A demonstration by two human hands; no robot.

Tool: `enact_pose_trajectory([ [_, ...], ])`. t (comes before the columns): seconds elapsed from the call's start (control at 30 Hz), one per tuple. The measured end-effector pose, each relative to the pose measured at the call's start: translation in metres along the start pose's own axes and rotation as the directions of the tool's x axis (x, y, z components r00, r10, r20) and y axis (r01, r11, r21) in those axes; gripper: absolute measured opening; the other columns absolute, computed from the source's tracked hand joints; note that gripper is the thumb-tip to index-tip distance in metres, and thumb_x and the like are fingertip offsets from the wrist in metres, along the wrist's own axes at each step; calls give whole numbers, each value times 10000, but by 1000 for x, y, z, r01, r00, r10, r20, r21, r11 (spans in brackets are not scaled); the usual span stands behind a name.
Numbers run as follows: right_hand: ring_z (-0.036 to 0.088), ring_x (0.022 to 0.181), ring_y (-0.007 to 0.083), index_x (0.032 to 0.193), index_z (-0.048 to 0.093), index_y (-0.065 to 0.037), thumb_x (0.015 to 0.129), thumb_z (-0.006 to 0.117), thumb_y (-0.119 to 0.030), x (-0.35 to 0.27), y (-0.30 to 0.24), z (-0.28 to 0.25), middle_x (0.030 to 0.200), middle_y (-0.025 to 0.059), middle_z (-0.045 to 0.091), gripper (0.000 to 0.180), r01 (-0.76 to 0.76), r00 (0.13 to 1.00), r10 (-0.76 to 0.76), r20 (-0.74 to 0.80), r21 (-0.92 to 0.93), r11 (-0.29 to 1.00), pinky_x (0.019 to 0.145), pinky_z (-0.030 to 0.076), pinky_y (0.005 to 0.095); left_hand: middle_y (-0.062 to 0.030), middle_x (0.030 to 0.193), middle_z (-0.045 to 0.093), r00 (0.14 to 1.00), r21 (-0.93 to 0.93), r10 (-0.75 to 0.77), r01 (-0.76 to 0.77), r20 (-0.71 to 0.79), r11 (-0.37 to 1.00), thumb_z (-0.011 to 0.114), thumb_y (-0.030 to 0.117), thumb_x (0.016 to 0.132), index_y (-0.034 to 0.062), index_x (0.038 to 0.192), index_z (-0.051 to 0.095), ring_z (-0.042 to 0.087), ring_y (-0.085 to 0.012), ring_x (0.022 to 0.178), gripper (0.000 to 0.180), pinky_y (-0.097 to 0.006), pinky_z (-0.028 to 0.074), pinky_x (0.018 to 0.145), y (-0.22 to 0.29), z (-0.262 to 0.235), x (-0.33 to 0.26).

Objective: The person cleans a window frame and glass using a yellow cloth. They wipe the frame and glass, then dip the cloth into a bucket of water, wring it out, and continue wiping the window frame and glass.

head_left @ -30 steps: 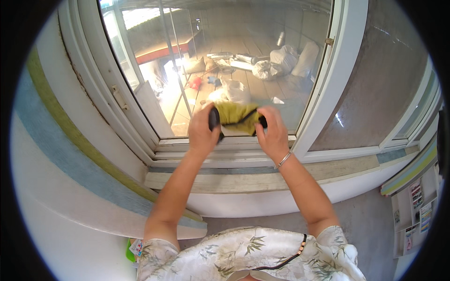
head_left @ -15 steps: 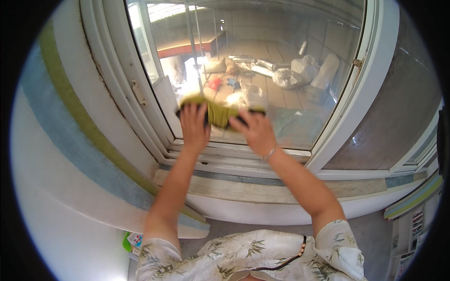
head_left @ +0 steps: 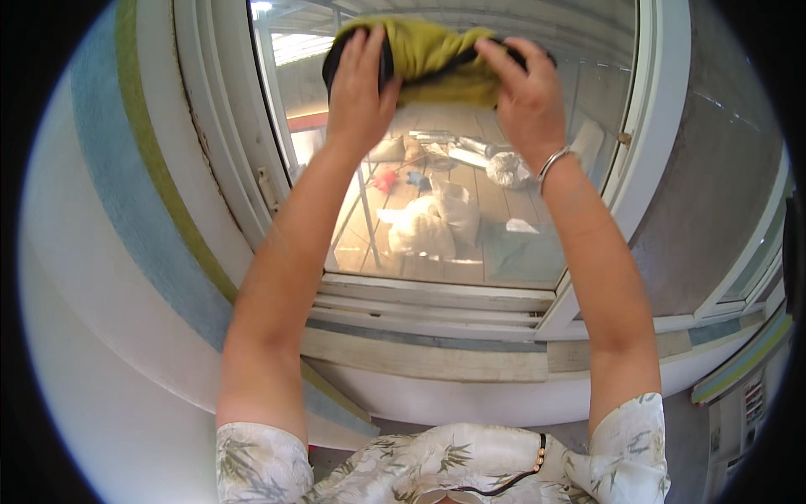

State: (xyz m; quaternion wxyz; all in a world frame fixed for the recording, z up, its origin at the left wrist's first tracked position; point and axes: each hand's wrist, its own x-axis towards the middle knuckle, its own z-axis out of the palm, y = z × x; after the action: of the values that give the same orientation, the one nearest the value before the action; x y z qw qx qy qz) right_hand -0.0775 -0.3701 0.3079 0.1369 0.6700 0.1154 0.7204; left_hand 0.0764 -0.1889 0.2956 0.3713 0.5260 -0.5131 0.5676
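Note:
An olive-yellow cloth (head_left: 445,63) with black edging is spread, bunched and creased, against the upper part of the window pane (head_left: 525,244). On its left end lies my left hand (head_left: 361,97), with the fingers pressed over the black edge. My right hand (head_left: 531,105), a silver bracelet at its wrist, holds the right end, thumb and fingers bent into the folds. Both arms reach up and forward, and the palms are hidden from view. The white window frame (head_left: 437,296) borders the glass.
Below the pane runs a ledge (head_left: 428,357) with worn, pale boards. A striped curved wall (head_left: 126,168) stands on the left, a second, darker pane (head_left: 705,185) on the right. Through the glass show white sacks (head_left: 420,227) on a plank floor.
Both hands have moved the cloth upward over the glass, from near the bottom of the pane to its upper part. My arms are stretched farther, and the view has shifted slightly.

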Motion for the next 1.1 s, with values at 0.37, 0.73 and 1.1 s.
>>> enact_pose_trajectory([
  [0.37,468,1190,331,1278,570,-165,770,665,-202,-124,-87,-13,1434,150,391,519,58,838,-107,535,108,992,981,393,489,-288,1447,284,974,197,-150,115,172,974,656,317,781,0,1365,357,280,-481,1339,729,-632,183,1056,13,-18,-191],
  [0.73,390,1274,329,1350,499,-283,854,592,-193,109,-33,89,1447,119,382,513,-42,999,45,14,-160,986,1085,277,480,-256,1435,355,998,198,55,-54,-1,979,529,261,830,-33,1347,394,327,-424,1329,610,-456,271,1109,-125,-49,130],
  [1.1,438,1251,302,1252,568,-160,783,557,-91,-30,-142,107,1457,120,378,474,67,918,-128,375,173,983,1083,294,499,-281,1389,371,913,170,-401,386,70,907,494,71,821,-48,1360,369,339,-456,1298,566,-461,261,1114,-60,-52,-135],
])
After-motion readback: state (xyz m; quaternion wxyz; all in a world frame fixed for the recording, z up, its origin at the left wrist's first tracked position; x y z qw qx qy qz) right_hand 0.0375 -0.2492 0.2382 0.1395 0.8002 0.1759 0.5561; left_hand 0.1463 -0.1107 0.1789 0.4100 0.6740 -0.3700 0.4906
